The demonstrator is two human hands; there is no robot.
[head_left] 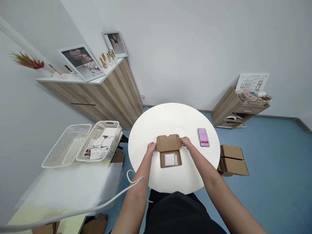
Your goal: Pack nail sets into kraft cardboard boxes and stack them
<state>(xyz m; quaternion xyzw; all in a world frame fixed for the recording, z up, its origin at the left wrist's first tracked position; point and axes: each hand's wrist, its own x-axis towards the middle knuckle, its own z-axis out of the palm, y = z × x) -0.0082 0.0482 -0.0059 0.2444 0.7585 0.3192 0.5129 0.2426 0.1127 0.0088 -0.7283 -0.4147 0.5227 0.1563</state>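
The left hand (151, 148) and right hand (186, 141) stand apart, one at each side of an open cardboard box (169, 150), their fingers clamped on the edges of its raised lid. The box sits toward the 6 o'clock edge of a round white worktop (168, 118). Its brown card is plain, with a small notch in the lid's edge. Inside lies a pale, glossy packet (170, 159), its details hard to make out. At 2 o'clock from the box lies a pink-purple packet (203, 137), too blurred to read. At 9 o'clock, a white plastic basket (98, 141) holds papers (102, 144). Two brown boxes (232, 159) sit on the blue floor (268, 182) at 3 o'clock.
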